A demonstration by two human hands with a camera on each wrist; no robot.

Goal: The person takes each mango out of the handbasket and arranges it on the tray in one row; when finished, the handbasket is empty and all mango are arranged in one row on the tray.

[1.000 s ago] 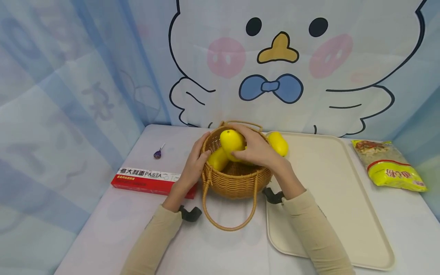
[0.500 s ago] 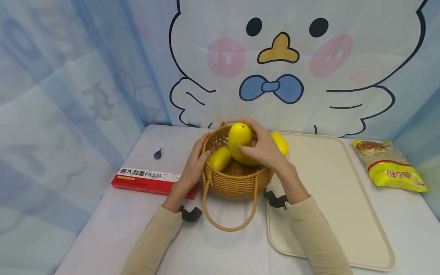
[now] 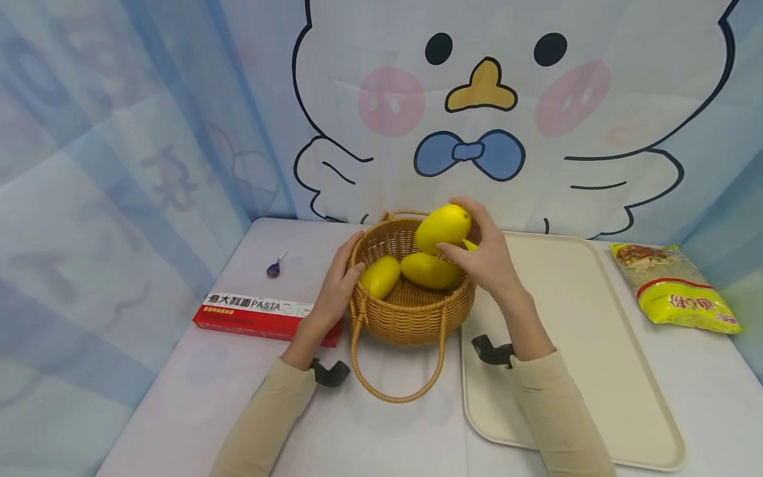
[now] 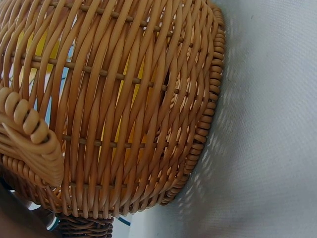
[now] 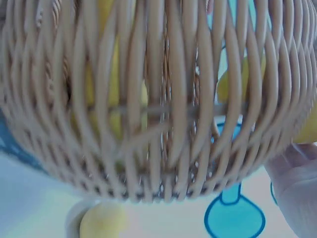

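My left hand [image 3: 338, 285] grips the left rim of a round wicker basket [image 3: 411, 324], thumb at the rim and fingers along the outside. Above the basket's right back rim, my right hand [image 3: 493, 262] holds a yellow mango [image 3: 444, 227] between thumb and fingers. Two more mangoes lie inside: one on the left [image 3: 381, 277], another on the right [image 3: 430, 270]. Behind the right hand, another mango [image 3: 469, 246] is mostly hidden in the head view. The left wrist view is filled by the basket's weave [image 4: 124, 99]. In the right wrist view, the right hand [image 5: 299, 183] appears at the edge.
A cream tray [image 3: 572, 371] lies right of the basket. Beyond it is a yellow food packet [image 3: 679, 291]. On the left are a red and white pasta box [image 3: 256, 318] and a small lollipop [image 3: 273, 269]. The basket's front handle [image 3: 399, 399] hangs down toward the table front.
My right hand has lifted the mango up and to the right, from inside the basket to above its right rim. The left hand stays on the basket.
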